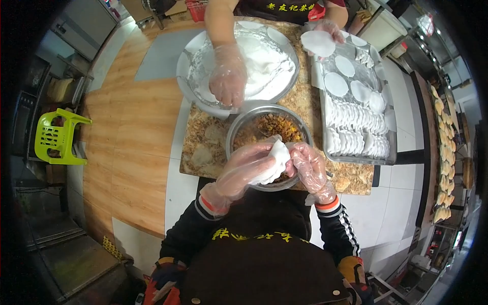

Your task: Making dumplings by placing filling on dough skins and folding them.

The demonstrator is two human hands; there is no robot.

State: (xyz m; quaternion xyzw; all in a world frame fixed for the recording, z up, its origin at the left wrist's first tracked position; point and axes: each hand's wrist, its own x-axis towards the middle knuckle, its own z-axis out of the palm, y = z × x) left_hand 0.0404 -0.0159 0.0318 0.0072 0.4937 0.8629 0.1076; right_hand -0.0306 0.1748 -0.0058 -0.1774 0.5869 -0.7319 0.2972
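Note:
A folded white dough dumpling [277,160] is in my gloved hands above a steel bowl [231,142]. My left hand [244,164] cradles it along its left side, in a clear plastic glove. The fingers of my right hand [308,164], gloved the same way, pinch at its right edge. Inside the bowl lies a chopped brown and yellow filling [280,126], partly hidden behind my hands. A dark handle end [329,174] shows beside my right hand, over the bowl's rim.
Across the marbled table [206,152], a co-worker's gloved hand [228,78] reaches into a wide basin [187,72] of white flour or dough. Their other hand [331,30] holds a round wrapper [318,43] over a metal tray [324,126] with rows of dumplings [354,114]. A green chair [63,137] stands left.

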